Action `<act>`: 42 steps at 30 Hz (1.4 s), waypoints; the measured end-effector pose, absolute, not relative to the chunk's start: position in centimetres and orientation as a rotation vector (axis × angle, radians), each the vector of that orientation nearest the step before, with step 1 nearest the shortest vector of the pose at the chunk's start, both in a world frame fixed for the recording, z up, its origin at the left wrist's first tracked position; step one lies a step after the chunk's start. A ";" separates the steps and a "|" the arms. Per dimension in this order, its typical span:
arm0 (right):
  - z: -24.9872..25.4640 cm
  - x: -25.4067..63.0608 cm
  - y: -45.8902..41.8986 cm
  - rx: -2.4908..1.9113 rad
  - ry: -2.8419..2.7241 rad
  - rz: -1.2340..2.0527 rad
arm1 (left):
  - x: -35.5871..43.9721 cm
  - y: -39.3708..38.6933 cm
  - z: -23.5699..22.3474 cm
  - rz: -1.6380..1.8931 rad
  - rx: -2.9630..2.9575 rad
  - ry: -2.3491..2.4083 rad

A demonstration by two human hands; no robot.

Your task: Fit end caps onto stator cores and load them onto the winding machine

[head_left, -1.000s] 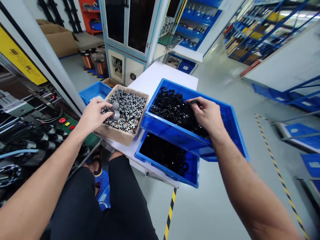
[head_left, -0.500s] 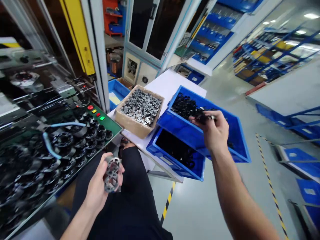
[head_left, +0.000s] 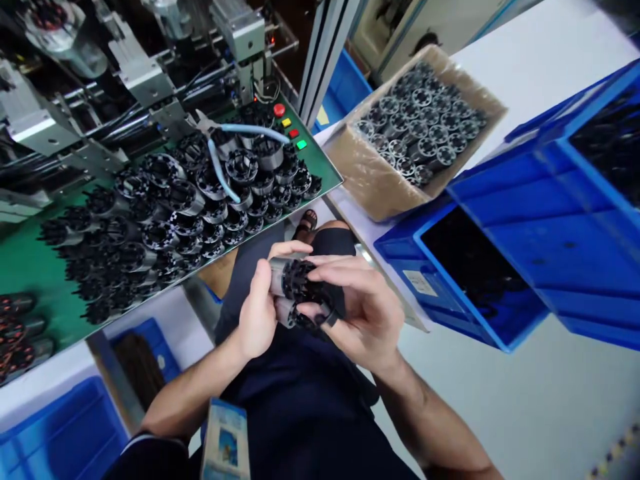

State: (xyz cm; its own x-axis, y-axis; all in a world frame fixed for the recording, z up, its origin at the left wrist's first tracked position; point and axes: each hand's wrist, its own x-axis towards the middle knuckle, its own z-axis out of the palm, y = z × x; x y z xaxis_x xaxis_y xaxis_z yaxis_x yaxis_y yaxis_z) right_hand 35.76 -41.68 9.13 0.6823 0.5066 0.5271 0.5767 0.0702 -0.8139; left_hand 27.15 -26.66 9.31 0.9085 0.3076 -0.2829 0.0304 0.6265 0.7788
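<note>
Both hands meet above my lap. My left hand (head_left: 257,310) is closed round two grey metal stator cores (head_left: 281,279), held side by side. My right hand (head_left: 363,310) pinches black plastic rings (head_left: 313,300) against the ends of the cores; the rings cover the cores' faces. A cardboard box (head_left: 373,180) of several more metal cores sits on the white table at upper right. Beside it stand two stacked blue bins (head_left: 520,200) with black plastic parts inside.
A green bench top (head_left: 30,260) at left carries many assembled black-capped cores (head_left: 185,200), blue-handled pliers (head_left: 225,140) and coloured buttons (head_left: 287,123). Machine parts rise behind it. Blue crates sit below at lower left. The grey floor lies at right.
My left hand left the cardboard box with metal cores and came down to my lap. My right hand took black rings from the blue bin and joined it. The view turned left and down.
</note>
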 end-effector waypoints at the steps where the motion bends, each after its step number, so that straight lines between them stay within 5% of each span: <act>1: 9.4 35.7 -41.8 -1.608 -0.926 -0.059 | 26.9 -26.6 9.2 0.165 0.895 0.393; 26: 11.1 34.5 -43.6 -1.736 -0.846 0.057 | 25.0 -25.5 8.3 0.188 1.320 0.112; 42: 9.9 34.0 -43.2 -1.749 -0.724 0.243 | 24.5 -25.9 7.0 0.128 1.319 0.339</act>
State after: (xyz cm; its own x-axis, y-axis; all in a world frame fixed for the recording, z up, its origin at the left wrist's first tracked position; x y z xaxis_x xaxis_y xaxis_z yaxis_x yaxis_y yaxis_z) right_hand 33.99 -43.21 9.91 0.7866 0.5833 0.2023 0.3428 -0.1401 -0.9289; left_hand 24.53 -25.89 7.01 0.9440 0.2821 -0.1709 0.0995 0.2502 0.9631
